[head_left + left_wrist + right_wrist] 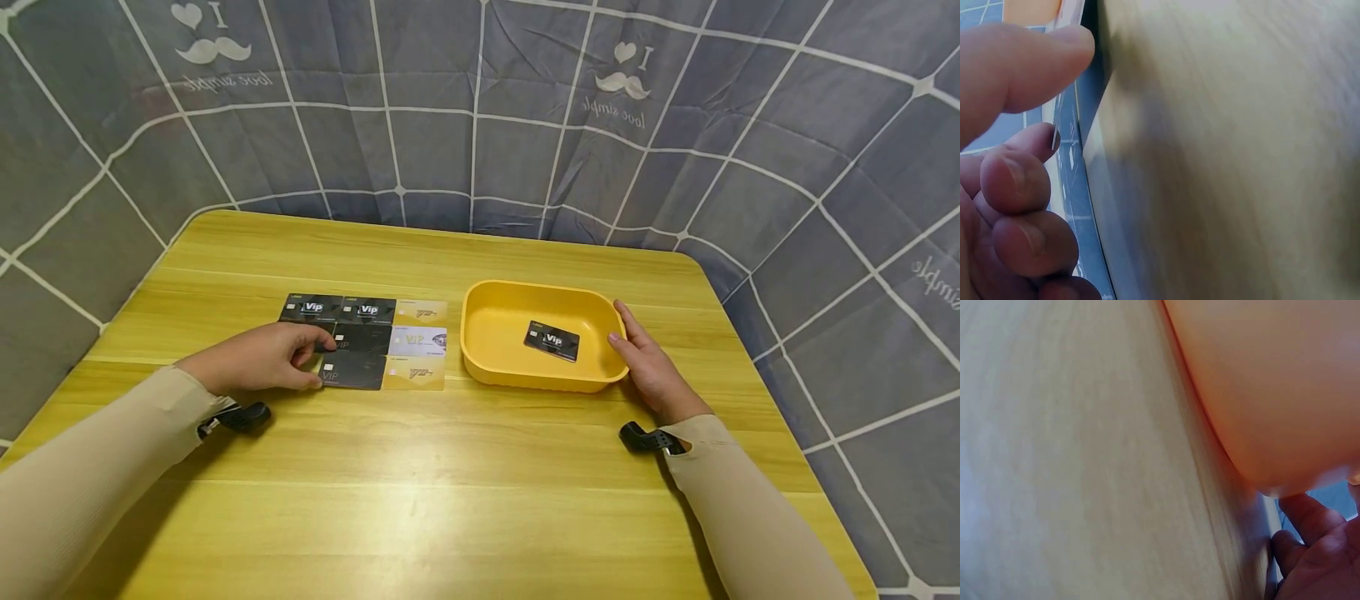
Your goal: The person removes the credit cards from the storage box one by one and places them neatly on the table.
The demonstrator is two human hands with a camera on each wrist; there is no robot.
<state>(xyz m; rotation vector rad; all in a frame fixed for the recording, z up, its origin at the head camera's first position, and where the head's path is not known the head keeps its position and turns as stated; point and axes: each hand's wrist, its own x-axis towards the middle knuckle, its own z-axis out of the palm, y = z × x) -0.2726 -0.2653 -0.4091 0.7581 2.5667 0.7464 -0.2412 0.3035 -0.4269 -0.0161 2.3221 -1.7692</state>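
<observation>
My left hand (pixel 266 354) is at the left side of a block of cards, its thumb and index finger at the edges of a dark card (pixel 322 347) that the hand mostly hides. In the left wrist view, a thin card edge (pixel 1055 136) shows at the index fingertip. Beside it lie a black VIP card (pixel 362 342) and, below, another black VIP card (pixel 356 373). My right hand (pixel 654 371) grips the right end of a yellow box (pixel 536 380), thumb over the rim and fingers along the outer wall. One black Vip card (pixel 552 340) lies inside it.
Two black Vip cards and a gold card (pixel 422 313) form the top row. A silver card (pixel 418 341) and a second gold card (pixel 414 374) complete the right column. The wooden table (pixel 420 500) has a grey checked curtain (pixel 435 150) around its far and side edges.
</observation>
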